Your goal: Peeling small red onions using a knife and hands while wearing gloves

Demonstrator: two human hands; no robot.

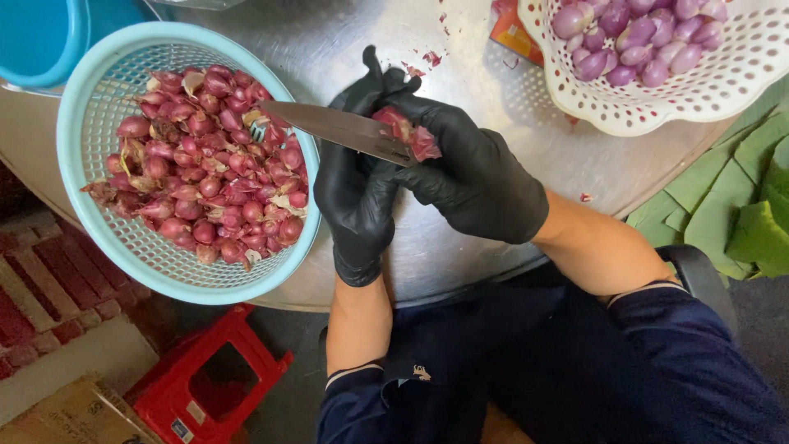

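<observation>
The right hand (477, 177) grips a knife (337, 127) and pinches a shallot (407, 131) against the blade, while the left hand (357, 189) curls closed beneath it. The edge lies close to the gloved fingers, so a slip on loose skin could nick them. The peel could also drop past the table (460, 255) edge instead of into the blue basket (107, 238) left of the hands.

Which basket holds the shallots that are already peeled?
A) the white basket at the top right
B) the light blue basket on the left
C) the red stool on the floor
A: the white basket holds smooth, pale purple peeled shallots, while the light blue basket holds ones with dry red skins.
</observation>
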